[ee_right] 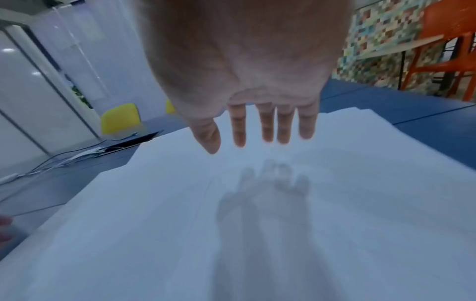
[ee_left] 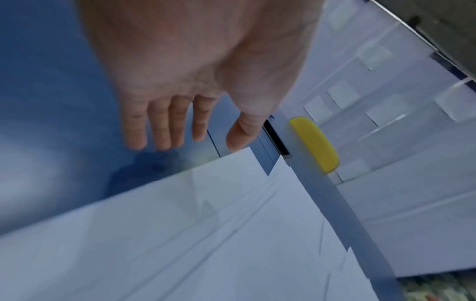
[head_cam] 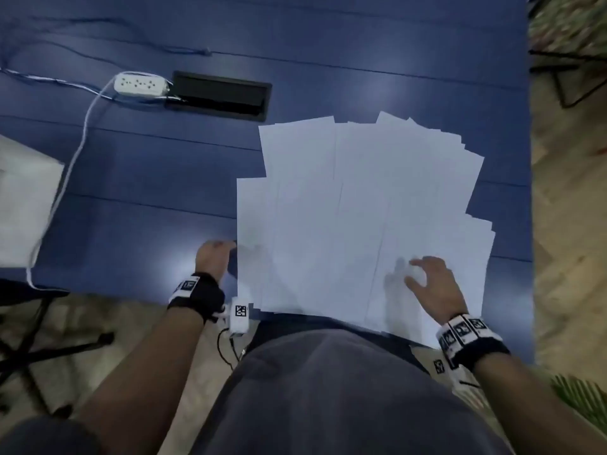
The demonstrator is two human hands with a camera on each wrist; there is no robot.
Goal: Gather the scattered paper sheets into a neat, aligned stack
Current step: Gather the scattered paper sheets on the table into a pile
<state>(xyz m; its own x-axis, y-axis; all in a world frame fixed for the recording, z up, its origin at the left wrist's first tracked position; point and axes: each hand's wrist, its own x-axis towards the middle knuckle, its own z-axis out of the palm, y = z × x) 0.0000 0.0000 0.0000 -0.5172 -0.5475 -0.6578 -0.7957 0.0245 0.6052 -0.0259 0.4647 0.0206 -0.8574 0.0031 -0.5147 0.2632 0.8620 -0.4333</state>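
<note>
While the sheets point(head_cam: 361, 218) are lying fanned out in an overlapping spread on the right part of the blue table point(head_cam: 147, 178), their near edges hanging slightly past its front edge, both hands are coming in empty. The left hand point(head_cam: 213, 257) is hovering just beside the spread's left edge, fingers straight and relaxed, holding nothing. The right hand point(head_cam: 433, 284) is floating above the lower right sheets with fingers spread; its shadow on the paper in the wrist view suggests it is not yet touching. To gather well, both palms should probably be pressing inward from opposite sides, sliding the outer sheets under or over the middle ones rather than lifting, then squaring the edges by tapping. Loose paper is likely sliding easily on this smooth top, so overhanging sheets may be slipping off toward the lap. A power strip point(head_cam: 139, 84) and its cable point(head_cam: 78, 149) are sitting to the far left, beside a black cable hatch point(head_cam: 218, 95), all well apart from the paper; another white pile point(head_cam: 23, 205) is lying at the left edge.
</note>
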